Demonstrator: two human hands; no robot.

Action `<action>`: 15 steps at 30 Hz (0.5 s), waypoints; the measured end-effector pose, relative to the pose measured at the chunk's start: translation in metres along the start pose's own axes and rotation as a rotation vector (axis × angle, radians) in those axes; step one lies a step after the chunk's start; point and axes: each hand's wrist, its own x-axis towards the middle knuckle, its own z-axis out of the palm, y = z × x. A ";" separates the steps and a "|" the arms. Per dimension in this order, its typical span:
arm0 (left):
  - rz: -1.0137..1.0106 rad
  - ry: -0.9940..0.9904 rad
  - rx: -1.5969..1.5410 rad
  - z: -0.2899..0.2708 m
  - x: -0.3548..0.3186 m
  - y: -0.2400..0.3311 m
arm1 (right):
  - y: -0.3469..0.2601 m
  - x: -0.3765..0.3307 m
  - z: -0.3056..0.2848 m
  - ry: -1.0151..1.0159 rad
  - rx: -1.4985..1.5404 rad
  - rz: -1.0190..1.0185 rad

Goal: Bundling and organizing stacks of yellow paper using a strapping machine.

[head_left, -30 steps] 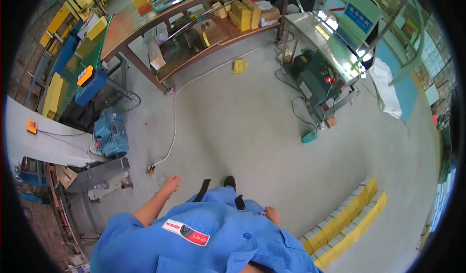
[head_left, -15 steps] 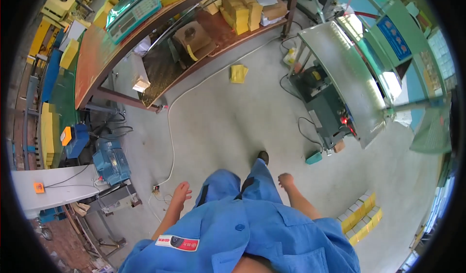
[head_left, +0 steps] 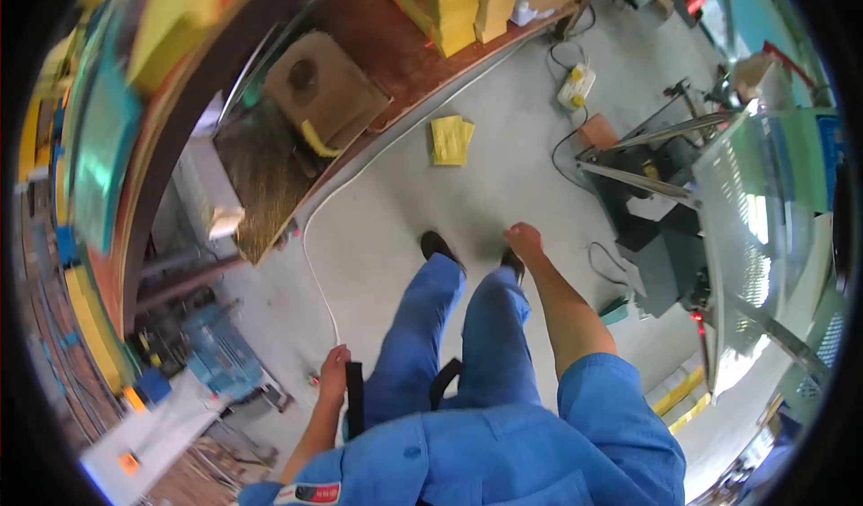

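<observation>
While the right hand is hanging above the floor with fingers bent, its palm is facing out of view. The left hand is appearing beside the white cable; contact cannot be determined. Neither is visibly gripping anything, and finger opening cannot be told. Yellow sheets are lying ahead. Blur is obscuring the teal device on the worktop.

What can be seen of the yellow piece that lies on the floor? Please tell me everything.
The yellow piece looks like paper or thin card: roughly rectangular, with a slanted second layer showing at its right side. Whether folded or two sheets, I cannot tell. It lies flat on the grey floor ahead of the shoes, touching nothing else.
</observation>
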 end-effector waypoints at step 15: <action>0.239 0.134 0.336 0.113 0.203 0.134 | -0.131 0.396 0.090 0.237 -0.098 -0.011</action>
